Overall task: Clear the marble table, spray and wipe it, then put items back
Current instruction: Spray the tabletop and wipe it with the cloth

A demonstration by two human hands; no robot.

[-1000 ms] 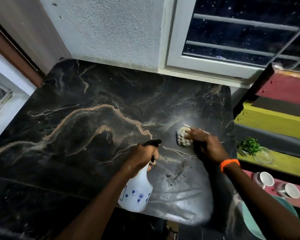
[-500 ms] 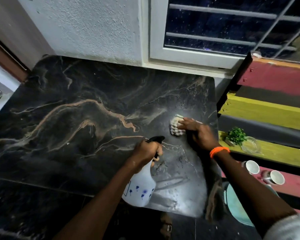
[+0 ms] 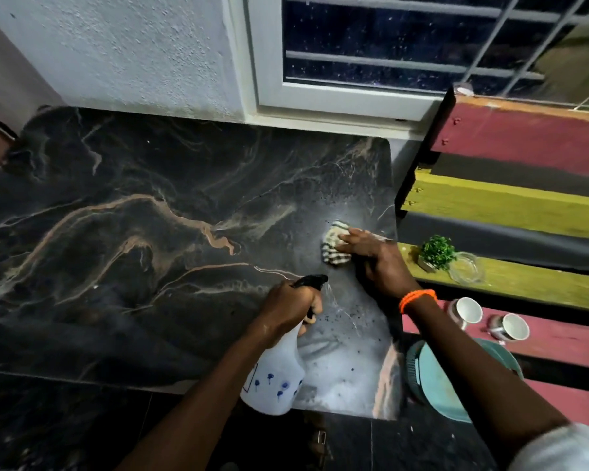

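The black marble table (image 3: pixel 133 239) with tan veins fills the left and middle of the view, bare of items. My left hand (image 3: pixel 288 309) grips the neck of a white spray bottle (image 3: pixel 274 382) with blue flower marks and a black nozzle, held over the table's near right part. My right hand (image 3: pixel 376 258), with an orange band at the wrist, presses a pale checked cloth (image 3: pixel 334 244) flat on the table near its right edge. Wet sheen and droplets lie on the marble between and below the hands.
Right of the table stands a striped red, yellow and grey shelf (image 3: pixel 524 205). On it sit a small green plant (image 3: pixel 436 253), a glass dish (image 3: pixel 466 271) and two cups (image 3: pixel 466 311). A teal round object (image 3: pixel 432 385) lies below. A wall and barred window are behind.
The view has shifted, so the table sits further left in frame. My right hand still presses the cloth near the right edge. Spray droplets now dot the marble by the nozzle.
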